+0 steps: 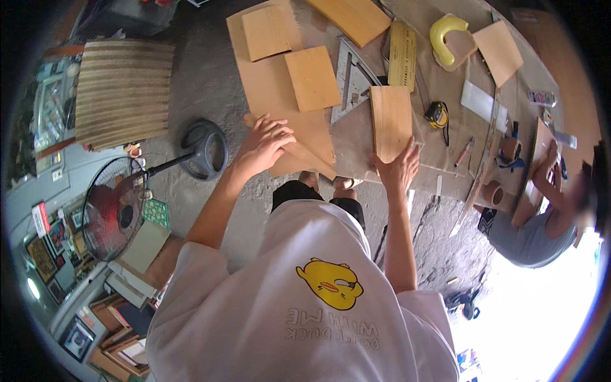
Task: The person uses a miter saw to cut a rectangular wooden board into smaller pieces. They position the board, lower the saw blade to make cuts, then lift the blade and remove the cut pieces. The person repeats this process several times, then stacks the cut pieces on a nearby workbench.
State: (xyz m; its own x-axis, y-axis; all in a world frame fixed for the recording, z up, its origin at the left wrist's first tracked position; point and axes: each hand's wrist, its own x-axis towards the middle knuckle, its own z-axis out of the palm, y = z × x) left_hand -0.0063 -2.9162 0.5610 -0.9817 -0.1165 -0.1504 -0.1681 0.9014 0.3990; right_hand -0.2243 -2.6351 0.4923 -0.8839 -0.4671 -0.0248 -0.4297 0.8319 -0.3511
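Note:
My left hand [270, 141] bends its fingers over a narrow wooden strip [312, 158], which lies slantwise on a thin brown sheet [254, 95] at the table's near left edge. With thumb and fingers at opposite sides, my right hand [398, 168] grips the near end of a rectangular wooden board [391, 118]. Between the hands and farther back, a metal triangle square [351, 79] rests on the table. Two more wooden boards, one nearer [313, 77] and one farther [266, 33], lie on the brown sheet.
Right of the board are a yellow-black tape measure [436, 114], a pen [464, 151] and a curved yellow piece [443, 38]. A larger board [353, 18] lies at the back. Another person [538, 229] works at the right end. A fan [118, 207] stands on the left.

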